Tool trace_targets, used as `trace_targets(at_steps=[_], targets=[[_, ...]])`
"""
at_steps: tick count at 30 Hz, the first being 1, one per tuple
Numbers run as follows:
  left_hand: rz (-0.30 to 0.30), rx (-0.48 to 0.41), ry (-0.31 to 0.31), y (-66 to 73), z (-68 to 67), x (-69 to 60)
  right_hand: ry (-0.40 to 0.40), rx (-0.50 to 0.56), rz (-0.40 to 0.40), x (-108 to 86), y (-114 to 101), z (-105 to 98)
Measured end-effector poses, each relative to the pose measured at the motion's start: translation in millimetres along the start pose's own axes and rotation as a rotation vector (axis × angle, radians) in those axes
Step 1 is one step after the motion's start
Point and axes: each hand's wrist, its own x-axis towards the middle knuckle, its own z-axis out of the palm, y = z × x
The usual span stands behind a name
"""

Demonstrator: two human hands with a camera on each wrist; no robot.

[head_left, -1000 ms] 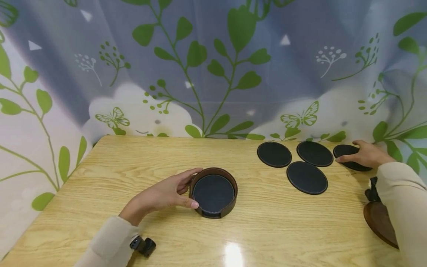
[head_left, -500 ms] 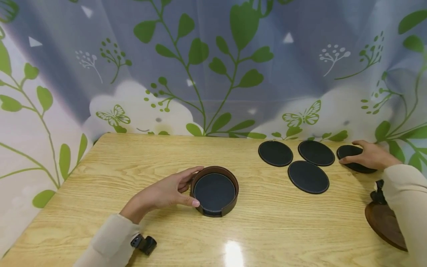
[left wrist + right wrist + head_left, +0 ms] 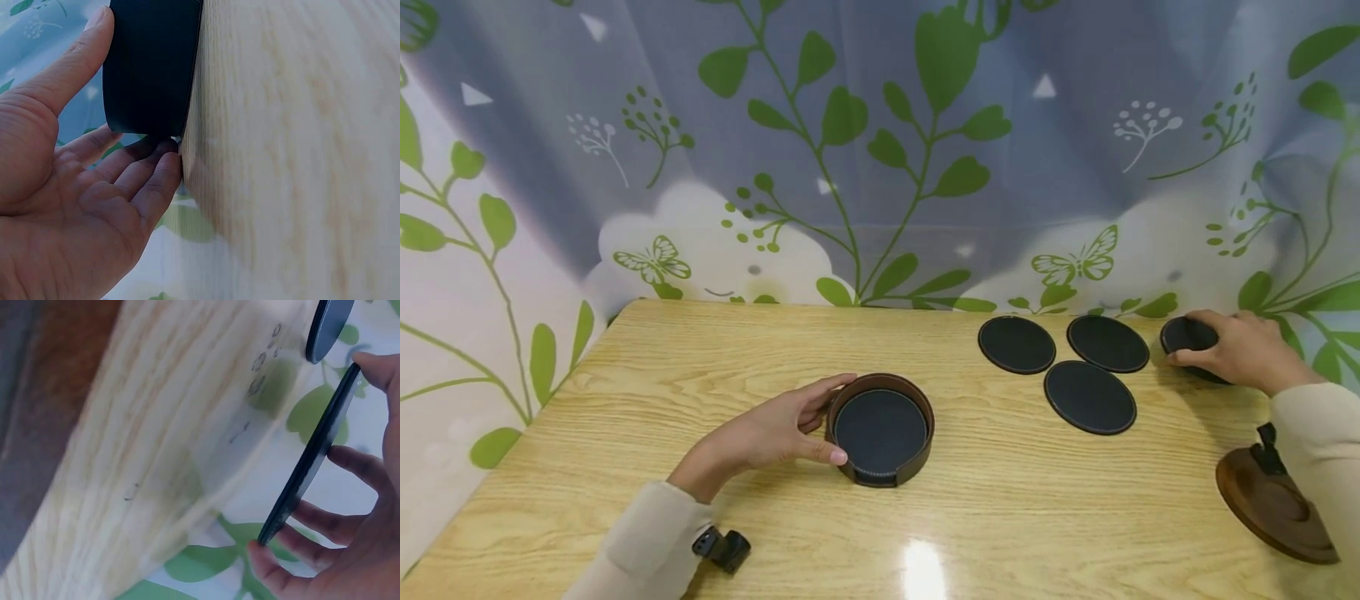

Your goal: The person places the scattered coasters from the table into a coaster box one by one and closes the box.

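A round brown holder (image 3: 917, 475) with a black disc (image 3: 880, 433) inside sits mid-table. My left hand (image 3: 767, 433) grips its left side, thumb at the front, fingers behind; the left wrist view shows the thumb on the dark wall (image 3: 150, 69). At the far right my right hand (image 3: 1255, 350) holds a black round coaster (image 3: 1187, 335) by its edges. In the right wrist view that coaster (image 3: 306, 459) is seen edge-on, tilted off the table, between thumb and fingers of the hand (image 3: 356, 531). Three black coasters lie left of it: one (image 3: 1017, 344), another (image 3: 1107, 343), and a nearer one (image 3: 1090, 397).
A dark brown round wooden piece (image 3: 1255, 508) lies at the right, partly under the right sleeve. A patterned curtain (image 3: 880, 183) hangs along the back edge of the wooden table (image 3: 737, 350).
My right hand has lifted the coaster from the table and shifted slightly, uncovering more of the wooden piece. The left hand and holder have stayed in place.
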Motion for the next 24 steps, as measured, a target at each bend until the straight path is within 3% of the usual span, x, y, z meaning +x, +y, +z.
trace_targets(at_steps=[6, 12, 24], targets=[[0.0, 0.006, 0.0, -0.2, 0.1, -0.5, 0.053, -0.047, 0.038, -8.5, -18, -3], [0.005, 0.01, -0.002, -0.6, -0.2, 0.0, 0.055, -0.006, 0.077, -17.4, -42, -13], [0.005, 0.013, -0.005, -0.4, -0.2, 0.0, 0.107, -0.037, -0.108, -21.3, -106, -25]])
